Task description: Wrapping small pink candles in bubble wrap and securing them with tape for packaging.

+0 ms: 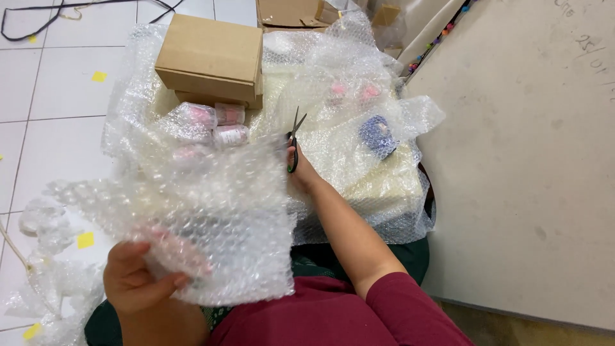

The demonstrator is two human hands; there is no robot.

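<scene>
While the left hand (pixel 138 279) pinches the near edge of a bubble wrap sheet (pixel 211 218) and holds it up off the lap, the right hand (pixel 301 172) has a pair of scissors (pixel 295 138) at the sheet's far right edge, blades parted and pointing away from the person. The cut looks barely begun or about to begin: the sheet reads as one piece, with no separated strip visible; exact blade contact with the wrap cannot be told through the clear plastic.

Left hand: fingers curled closed on the sheet, thumb on top, and something pinkish shows through the wrap just beside the thumb, possibly a small item inside. Right hand: closed through the scissor handles, wrist resting near the pile.

Already done, judging by the layout: several small wrapped jars (pixel 218 125) with pink contents lie bundled just in front of a cardboard box (pixel 211 57), and a wrapped blue item (pixel 378 136) sits to the right on the loose bubble wrap pile (pixel 359 186). Left: finishing this cut and wrapping whatever is in hand.

The sheet lies between the two hands, touching both, nearer the left. The scissors are at its upper right corner. Scraps of wrap (pixel 51 282) lie on the tiled floor (pixel 57 147) at the left.
</scene>
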